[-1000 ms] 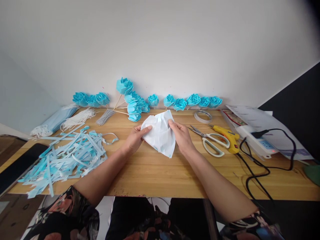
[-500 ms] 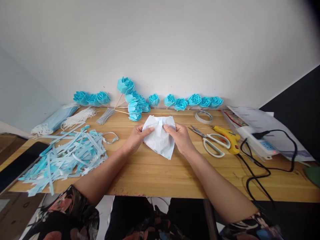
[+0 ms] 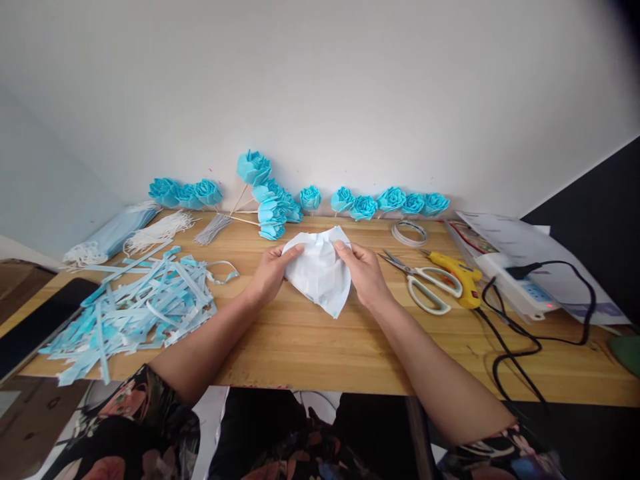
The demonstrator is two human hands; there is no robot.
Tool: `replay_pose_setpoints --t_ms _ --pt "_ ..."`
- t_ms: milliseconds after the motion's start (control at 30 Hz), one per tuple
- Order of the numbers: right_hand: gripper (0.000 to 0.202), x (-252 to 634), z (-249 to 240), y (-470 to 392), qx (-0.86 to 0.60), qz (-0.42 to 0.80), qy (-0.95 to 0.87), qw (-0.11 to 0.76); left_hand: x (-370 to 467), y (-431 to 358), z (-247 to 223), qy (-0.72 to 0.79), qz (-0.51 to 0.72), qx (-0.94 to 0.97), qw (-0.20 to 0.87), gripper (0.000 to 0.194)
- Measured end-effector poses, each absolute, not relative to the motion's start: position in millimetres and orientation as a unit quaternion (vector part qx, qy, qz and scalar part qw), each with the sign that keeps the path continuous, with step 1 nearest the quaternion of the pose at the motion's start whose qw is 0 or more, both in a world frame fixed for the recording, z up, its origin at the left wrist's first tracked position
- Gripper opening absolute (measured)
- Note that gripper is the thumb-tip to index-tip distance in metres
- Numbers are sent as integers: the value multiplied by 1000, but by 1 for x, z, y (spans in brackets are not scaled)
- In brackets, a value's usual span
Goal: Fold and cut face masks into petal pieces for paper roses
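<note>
A white, creased sheet of thin mask fabric [image 3: 319, 270] is stretched between my two hands above the middle of the table. My left hand [image 3: 273, 270] pinches its upper left edge, thumb on top and fingers behind. At the upper right, my right hand [image 3: 364, 267] grips the sheet the same way. The lower part hangs down to a point. Fingers behind the fabric are hidden. Right of my right hand lie scissors [image 3: 431, 290] with white handles, blades partly apart, and a yellow glue gun [image 3: 465, 280].
Blue fabric flowers [image 3: 364, 207] line the wall. A heap of cut strips [image 3: 145, 303], face masks [image 3: 113, 233], white ear loops [image 3: 159, 230], grey wires [image 3: 213, 228] and a phone [image 3: 43, 323] lie left. Tape [image 3: 410, 233], a power strip [image 3: 525, 283] and a black cable [image 3: 500, 360] are right.
The fabric has opened wider between my hands, its upper edge now rounder and puckered. My hands have shifted only slightly, and the camera view has moved a little.
</note>
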State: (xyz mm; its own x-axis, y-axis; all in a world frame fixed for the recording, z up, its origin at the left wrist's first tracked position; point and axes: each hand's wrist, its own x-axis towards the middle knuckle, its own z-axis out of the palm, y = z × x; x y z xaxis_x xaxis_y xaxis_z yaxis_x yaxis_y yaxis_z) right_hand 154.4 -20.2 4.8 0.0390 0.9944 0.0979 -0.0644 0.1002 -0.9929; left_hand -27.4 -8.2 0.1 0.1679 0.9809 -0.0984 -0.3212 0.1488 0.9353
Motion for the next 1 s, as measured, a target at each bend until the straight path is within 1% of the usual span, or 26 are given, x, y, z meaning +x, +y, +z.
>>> replay_pose_setpoints --t_ms 133,267,533,767,1000 --pt "48 154 4 -19 -470 475 -494 555 -28 -8 -2 393 509 413 645 36" --pt "48 154 4 -19 -468 479 -493 555 -27 -8 0 392 510 413 645 37" --pt "39 155 6 -21 -428 513 -516 536 -28 -9 0 407 499 415 643 41" --pt "37 155 4 -19 -451 507 -518 521 -26 -10 3 411 480 436 641 48" --pt "39 154 4 -20 -449 514 -528 506 -23 -14 7 395 470 457 643 42"
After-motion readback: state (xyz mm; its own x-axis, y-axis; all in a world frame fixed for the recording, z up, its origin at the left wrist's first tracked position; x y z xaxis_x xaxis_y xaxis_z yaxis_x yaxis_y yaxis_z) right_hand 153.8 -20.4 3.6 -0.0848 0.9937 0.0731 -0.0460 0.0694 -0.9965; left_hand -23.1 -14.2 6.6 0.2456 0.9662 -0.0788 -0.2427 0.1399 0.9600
